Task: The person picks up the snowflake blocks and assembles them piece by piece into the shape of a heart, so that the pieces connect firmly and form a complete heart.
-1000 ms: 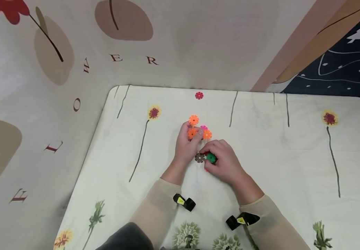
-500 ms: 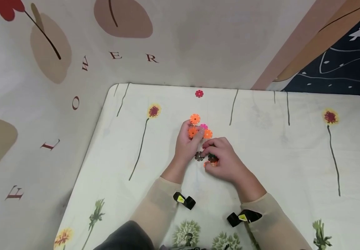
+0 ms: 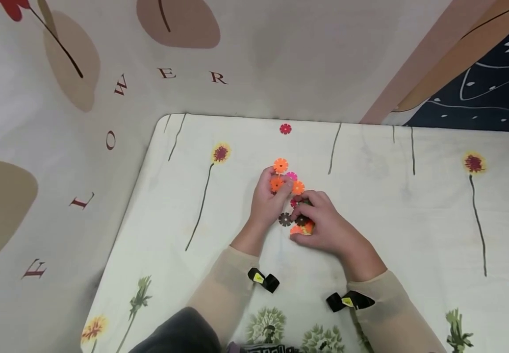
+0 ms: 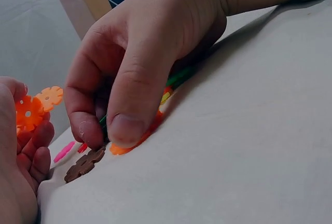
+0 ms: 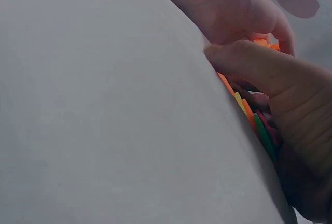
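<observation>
In the head view my left hand (image 3: 267,203) holds orange flower-shaped slotted discs (image 3: 276,184), with another orange disc (image 3: 280,165) rising beyond its fingers. An orange disc (image 3: 298,188) shows right beside its thumb; whether it is held is unclear. A pink disc (image 3: 292,176) lies just beyond. My right hand (image 3: 325,220) bends its fingers over a small group of discs on the table. Among them are a brown disc (image 4: 84,165), a red disc (image 3: 293,202) and an orange disc (image 3: 296,230). Green disc edges (image 5: 263,136) show under the palm. Its fingertips partly hide the discs.
A lone red flower shape (image 3: 285,128) is near the table's far edge; whether it is a disc or print is unclear. The white tablecloth (image 3: 391,220) bears printed flowers. A pale printed curtain (image 3: 303,63) stands behind and to the left.
My right fingers have shifted over the group and spread; the green disc once between them is now mostly covered, and brown and orange discs show instead. My left hand keeps its hold.
</observation>
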Demonstrator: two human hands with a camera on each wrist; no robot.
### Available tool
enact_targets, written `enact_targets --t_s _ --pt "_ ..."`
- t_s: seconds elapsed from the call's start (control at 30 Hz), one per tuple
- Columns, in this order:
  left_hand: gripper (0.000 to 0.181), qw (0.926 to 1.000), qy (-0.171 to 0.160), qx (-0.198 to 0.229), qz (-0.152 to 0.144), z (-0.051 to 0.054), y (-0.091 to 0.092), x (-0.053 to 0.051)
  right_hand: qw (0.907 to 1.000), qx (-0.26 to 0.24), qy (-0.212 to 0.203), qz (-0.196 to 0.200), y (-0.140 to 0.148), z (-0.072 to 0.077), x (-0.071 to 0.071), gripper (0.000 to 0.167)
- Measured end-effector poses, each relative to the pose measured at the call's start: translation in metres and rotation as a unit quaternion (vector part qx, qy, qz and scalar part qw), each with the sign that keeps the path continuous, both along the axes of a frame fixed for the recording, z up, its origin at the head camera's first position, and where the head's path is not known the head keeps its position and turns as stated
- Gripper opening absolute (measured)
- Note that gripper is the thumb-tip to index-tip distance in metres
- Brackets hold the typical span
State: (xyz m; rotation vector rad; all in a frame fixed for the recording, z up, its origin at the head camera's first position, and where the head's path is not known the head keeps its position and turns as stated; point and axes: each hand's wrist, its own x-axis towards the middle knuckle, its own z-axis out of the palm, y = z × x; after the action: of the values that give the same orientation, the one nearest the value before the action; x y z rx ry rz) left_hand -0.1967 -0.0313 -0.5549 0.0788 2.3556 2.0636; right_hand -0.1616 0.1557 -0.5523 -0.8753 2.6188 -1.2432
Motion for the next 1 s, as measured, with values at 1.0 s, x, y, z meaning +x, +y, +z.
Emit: enact_targets --t_s 1.0 --pt "0.039 0.9994 -0.021 -0.026 0.003 0.0 -0.001 0.0 0.9862 0.157 -0.045 -0.028 0.021 0.018 -0.002 0.049"
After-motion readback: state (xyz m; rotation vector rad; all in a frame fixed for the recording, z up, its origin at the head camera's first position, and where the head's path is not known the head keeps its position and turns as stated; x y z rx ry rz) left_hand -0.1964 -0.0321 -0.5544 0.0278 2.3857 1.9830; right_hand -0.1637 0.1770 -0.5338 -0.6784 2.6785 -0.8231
